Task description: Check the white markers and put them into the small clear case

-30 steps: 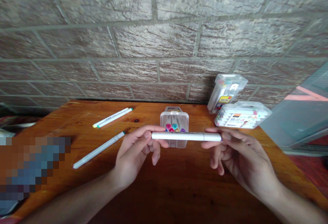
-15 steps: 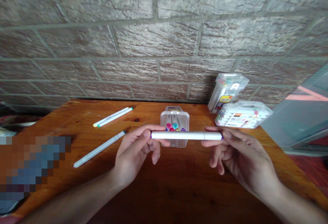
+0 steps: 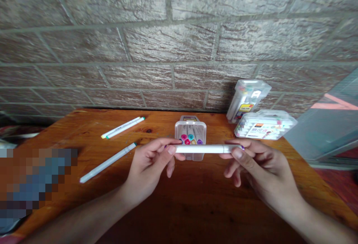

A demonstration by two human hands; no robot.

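Note:
A white marker with purple ends lies level between my two hands, above the table. My left hand pinches its left end between thumb and fingers. At the other end, my right hand grips the marker near its purple tip, thumb on the near side. Behind the marker lies a clear plastic case with its mouth toward me. Several markers with pink, teal, red, yellow and purple ends show inside it; the held marker hides part of the case.
Left on the wooden table lie a yellow-ended and a green-ended marker side by side, and a grey-looking marker nearer me. At the back right, an upright marker case stands behind a second case. A brick-patterned wall rises behind.
Both hands have shifted inward along the marker, the thumbs now lying over its ends. The marker itself stays almost in place.

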